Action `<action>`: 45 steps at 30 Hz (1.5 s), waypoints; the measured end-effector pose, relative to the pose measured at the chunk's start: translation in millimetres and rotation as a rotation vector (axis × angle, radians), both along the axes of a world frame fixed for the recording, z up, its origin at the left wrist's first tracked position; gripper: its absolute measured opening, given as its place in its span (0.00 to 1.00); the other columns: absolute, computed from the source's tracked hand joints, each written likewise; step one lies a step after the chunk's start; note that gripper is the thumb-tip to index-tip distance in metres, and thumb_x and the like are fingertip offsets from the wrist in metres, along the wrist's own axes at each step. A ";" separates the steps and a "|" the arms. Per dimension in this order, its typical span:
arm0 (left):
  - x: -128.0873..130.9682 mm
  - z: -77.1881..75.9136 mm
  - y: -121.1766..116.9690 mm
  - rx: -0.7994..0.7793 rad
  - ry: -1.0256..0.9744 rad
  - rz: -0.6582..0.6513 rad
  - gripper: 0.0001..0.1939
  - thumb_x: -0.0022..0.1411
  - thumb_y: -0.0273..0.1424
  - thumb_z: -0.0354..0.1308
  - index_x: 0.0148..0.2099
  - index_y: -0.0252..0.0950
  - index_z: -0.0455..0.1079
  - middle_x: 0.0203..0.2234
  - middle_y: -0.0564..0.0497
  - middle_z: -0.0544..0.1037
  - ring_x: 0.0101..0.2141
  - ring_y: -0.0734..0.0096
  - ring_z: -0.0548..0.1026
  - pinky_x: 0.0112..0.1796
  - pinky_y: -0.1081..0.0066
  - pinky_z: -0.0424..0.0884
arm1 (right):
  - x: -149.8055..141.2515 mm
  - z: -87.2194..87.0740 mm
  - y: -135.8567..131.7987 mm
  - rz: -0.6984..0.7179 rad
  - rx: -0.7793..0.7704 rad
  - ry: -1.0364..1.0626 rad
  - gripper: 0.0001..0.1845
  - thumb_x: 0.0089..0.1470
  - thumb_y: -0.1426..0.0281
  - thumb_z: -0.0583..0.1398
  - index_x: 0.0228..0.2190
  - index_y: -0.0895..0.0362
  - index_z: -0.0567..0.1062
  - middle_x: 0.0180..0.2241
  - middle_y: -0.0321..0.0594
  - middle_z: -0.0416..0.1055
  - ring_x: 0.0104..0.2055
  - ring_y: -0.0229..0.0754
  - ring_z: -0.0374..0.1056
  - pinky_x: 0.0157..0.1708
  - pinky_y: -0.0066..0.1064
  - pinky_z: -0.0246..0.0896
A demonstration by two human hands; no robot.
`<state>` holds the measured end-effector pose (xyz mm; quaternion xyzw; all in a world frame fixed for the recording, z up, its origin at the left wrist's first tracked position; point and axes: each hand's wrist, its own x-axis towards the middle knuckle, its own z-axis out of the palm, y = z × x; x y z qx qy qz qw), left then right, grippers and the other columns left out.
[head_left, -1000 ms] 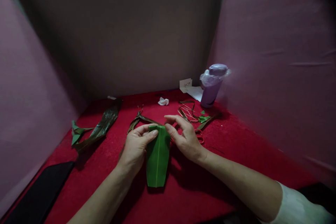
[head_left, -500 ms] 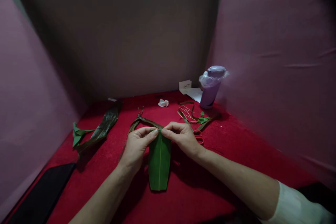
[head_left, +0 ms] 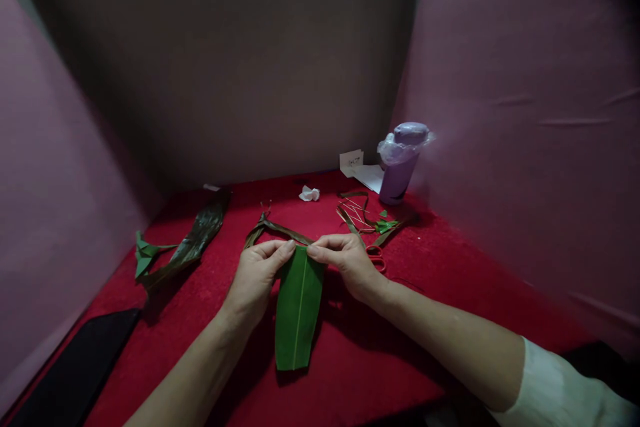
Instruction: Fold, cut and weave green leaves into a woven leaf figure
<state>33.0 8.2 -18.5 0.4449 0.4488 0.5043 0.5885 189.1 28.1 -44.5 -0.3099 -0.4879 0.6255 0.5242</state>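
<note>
The table (head_left: 385, 373) fills lower frame; at centre, left hand (head_left: 253, 277) and right hand (head_left: 355, 265) pinch the leaf (head_left: 299, 313); gentle, even pressure seems best.

Partitioned craft booth: pink side panels (head_left: 505, 167), red-covered table (head_left: 390, 373), scissors (head_left: 377, 258)

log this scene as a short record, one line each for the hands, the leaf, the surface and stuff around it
left hand: pinches the top edge of the green leaf, left side
right hand: pinches the same edge, right side
leaf: pale midrib lengthwise, lower end toward the person
surface: red tabletop
beyond right hand: red scissor handles, thin sticks, purple container
far middle: crumpled white tissue
</note>
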 end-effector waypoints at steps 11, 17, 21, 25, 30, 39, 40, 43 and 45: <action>-0.5 -5.7 -1.1 -0.074 0.023 -0.144 0.15 0.45 0.32 0.68 0.37 0.32 0.75 0.26 0.47 0.80 0.24 0.69 0.76 0.27 0.73 0.72 | 1.3 1.5 2.8 -0.128 0.003 -0.018 0.12 0.38 0.63 0.67 0.19 0.60 0.77 0.18 0.34 0.69 0.21 0.32 0.60 0.24 0.26 0.55; -1.1 0.9 -2.2 -0.117 0.036 -0.057 0.16 0.41 0.31 0.70 0.35 0.31 0.75 0.23 0.48 0.80 0.21 0.68 0.76 0.24 0.71 0.73 | 9.3 11.0 12.0 -0.101 0.073 -0.146 0.15 0.43 0.60 0.65 0.23 0.61 0.75 0.20 0.35 0.69 0.21 0.31 0.60 0.22 0.25 0.55; -4.0 9.5 -0.3 -0.103 -0.001 0.010 0.17 0.38 0.30 0.71 0.33 0.31 0.75 0.21 0.49 0.79 0.19 0.68 0.75 0.22 0.70 0.74 | 52.6 32.0 19.3 -0.198 0.402 -0.966 0.17 0.60 0.64 0.47 0.41 0.59 0.70 0.34 0.42 0.72 0.29 0.34 0.66 0.25 0.25 0.58; -9.0 16.6 1.7 -0.071 -0.061 0.026 0.17 0.38 0.29 0.71 0.34 0.30 0.75 0.23 0.49 0.80 0.20 0.70 0.75 0.22 0.72 0.75 | 94.8 29.7 5.2 -0.136 0.470 -1.303 0.05 0.50 0.75 0.56 0.32 0.58 0.70 0.29 0.39 0.71 0.31 0.37 0.65 0.29 0.27 0.55; -17.0 14.3 3.0 -0.070 -0.202 -0.107 0.15 0.41 0.25 0.70 0.35 0.31 0.75 0.24 0.51 0.80 0.21 0.73 0.75 0.23 0.76 0.73 | 97.4 11.3 -6.8 -0.073 0.553 -1.620 0.10 0.50 0.79 0.53 0.35 0.59 0.70 0.34 0.47 0.70 0.35 0.44 0.65 0.29 0.30 0.50; -20.2 8.2 2.1 -0.118 -0.421 -0.166 0.16 0.36 0.25 0.73 0.31 0.34 0.75 0.19 0.54 0.77 0.20 0.78 0.74 0.25 0.80 0.72 | 118.3 55.1 -12.5 0.028 0.566 -1.620 0.10 0.38 0.78 0.56 0.25 0.55 0.74 0.22 0.36 0.71 0.25 0.39 0.66 0.23 0.27 0.45; -20.9 7.7 2.4 -0.109 -0.421 -0.155 0.16 0.35 0.26 0.73 0.31 0.34 0.75 0.19 0.55 0.77 0.20 0.79 0.74 0.25 0.81 0.72 | 120.9 55.6 -15.4 0.021 0.509 -1.535 0.11 0.38 0.79 0.55 0.25 0.55 0.74 0.22 0.35 0.71 0.25 0.38 0.66 0.23 0.26 0.47; -23.0 5.9 3.5 -0.107 -0.416 -0.132 0.17 0.34 0.27 0.74 0.30 0.34 0.74 0.18 0.55 0.77 0.18 0.79 0.73 0.24 0.80 0.72 | 116.7 43.5 -24.7 0.073 0.347 -1.202 0.15 0.44 0.81 0.51 0.29 0.57 0.74 0.22 0.35 0.71 0.25 0.35 0.67 0.25 0.24 0.53; -23.9 5.0 4.1 -0.126 -0.413 -0.120 0.17 0.34 0.27 0.73 0.30 0.34 0.74 0.18 0.55 0.77 0.18 0.78 0.73 0.24 0.80 0.72 | 105.8 27.4 -30.4 0.050 0.344 -1.116 0.17 0.49 0.79 0.51 0.39 0.56 0.73 0.24 0.35 0.72 0.26 0.36 0.67 0.27 0.24 0.57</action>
